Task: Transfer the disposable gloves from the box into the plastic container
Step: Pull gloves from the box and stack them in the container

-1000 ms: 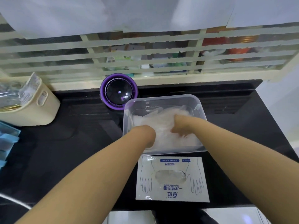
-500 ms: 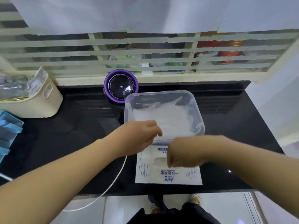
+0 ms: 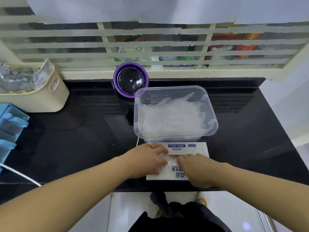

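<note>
A flat white glove box (image 3: 192,148) with blue print lies at the counter's front edge. Behind it stands a clear plastic container (image 3: 212,118) holding a heap of thin translucent gloves (image 3: 172,116). My left hand (image 3: 143,159) lies on the box's left part, fingers reaching to the opening in its middle. My right hand (image 3: 195,168) covers the box's right part, fingertips at the same opening, where a bit of translucent glove film (image 3: 171,160) shows between both hands. Whether either hand pinches the film is hidden.
A purple round device (image 3: 130,79) stands behind the container. A cream bin (image 3: 41,96) with wrappers sits at the left, blue cartons (image 3: 10,124) at the left edge. A white cable (image 3: 20,174) crosses the black counter (image 3: 83,139).
Both hands left the container, where they pressed the glove heap, and came back down onto the glove box at its opening. The camera tilted lower.
</note>
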Demonstrator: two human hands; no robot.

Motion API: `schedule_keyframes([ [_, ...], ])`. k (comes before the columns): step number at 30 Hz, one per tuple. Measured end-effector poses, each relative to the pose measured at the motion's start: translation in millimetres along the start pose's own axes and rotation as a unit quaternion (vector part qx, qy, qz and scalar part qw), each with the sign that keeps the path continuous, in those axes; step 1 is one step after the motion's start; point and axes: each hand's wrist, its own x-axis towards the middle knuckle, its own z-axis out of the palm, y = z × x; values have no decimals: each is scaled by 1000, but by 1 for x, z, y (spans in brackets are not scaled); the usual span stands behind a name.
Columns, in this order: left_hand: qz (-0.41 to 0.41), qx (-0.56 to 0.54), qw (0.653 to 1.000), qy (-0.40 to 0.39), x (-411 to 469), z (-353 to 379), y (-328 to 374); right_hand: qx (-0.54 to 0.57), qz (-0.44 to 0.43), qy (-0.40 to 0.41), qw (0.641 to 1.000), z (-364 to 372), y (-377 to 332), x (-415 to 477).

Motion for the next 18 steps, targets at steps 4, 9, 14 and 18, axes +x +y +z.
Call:
schedule_keyframes([
  [4,-11,6,1000,-8,0,2,-1,26,-22,46,998,6,14,-4],
  [9,-16,-8,1000,-3,0,4,-2,-68,-119,159,978,4,31,5],
  [14,-18,-2,1000,-15,-2,8,-1,-151,-125,118,974,7,30,25],
  [18,-17,-13,1000,-16,-3,11,-1,-188,-104,134,967,9,25,38],
])
